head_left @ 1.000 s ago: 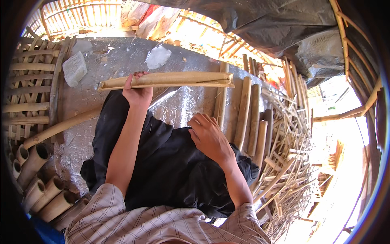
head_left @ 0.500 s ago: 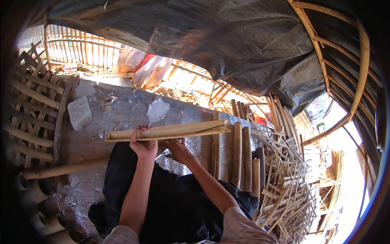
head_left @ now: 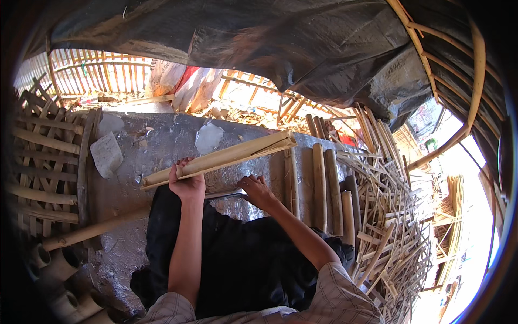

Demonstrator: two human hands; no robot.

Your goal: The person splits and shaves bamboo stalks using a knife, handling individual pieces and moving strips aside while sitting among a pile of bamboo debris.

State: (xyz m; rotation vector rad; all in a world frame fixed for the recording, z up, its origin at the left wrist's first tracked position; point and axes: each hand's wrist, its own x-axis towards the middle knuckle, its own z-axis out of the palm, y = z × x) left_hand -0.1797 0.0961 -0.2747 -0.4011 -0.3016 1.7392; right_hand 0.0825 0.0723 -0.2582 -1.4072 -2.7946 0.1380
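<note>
Bamboo piece (head_left: 226, 156) across left fingers (head_left: 185, 161)

Pale split bamboo (head_left: 222, 160), cracked at right, slants in the left hand (head_left: 188, 182) near a shiny tool (head_left: 224, 194)

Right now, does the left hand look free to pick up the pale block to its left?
Probably not: the left hand holds the split bamboo piece, whose left end juts toward the pale block, so the hand would likely need emptying first.

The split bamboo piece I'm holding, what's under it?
The left hand is under the split bamboo piece, with a grey surface visible around it. The surface directly below and part of that hand are covered.
</note>
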